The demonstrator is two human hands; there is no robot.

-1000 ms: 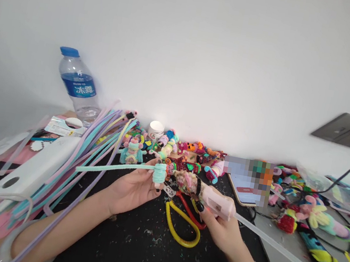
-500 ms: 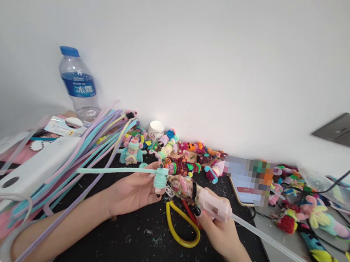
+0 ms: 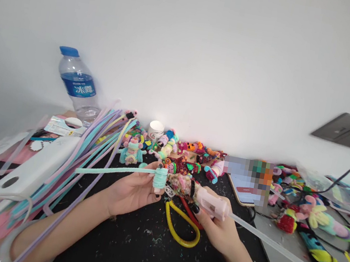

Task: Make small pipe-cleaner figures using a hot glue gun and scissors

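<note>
My left hand (image 3: 132, 193) is closed on a mint-green pipe cleaner (image 3: 160, 178), wound into a short coil over a pale pink part, with a long straight tail running left. In my right hand (image 3: 217, 228) is a pale pink glue gun (image 3: 213, 203), its front end covered in multicoloured fuzz and pointing at the coil. A long translucent glue stick (image 3: 288, 255) runs out of its back to the right. The tip is close to the coil; whether they touch I cannot tell. Under the gun lie scissors (image 3: 184, 243) with yellow and red handles, partly hidden.
A bundle of pastel pipe cleaners (image 3: 90, 152) and a white power strip (image 3: 36, 169) lie left, near a water bottle (image 3: 78, 82). Finished pipe-cleaner figures (image 3: 132, 153) and a paper cup (image 3: 155, 131) line the wall. A phone (image 3: 242, 188) and cables lie right.
The glue gun in my right hand has shifted slightly left, towards the coil. My left hand and the pipe cleaner have hardly moved.
</note>
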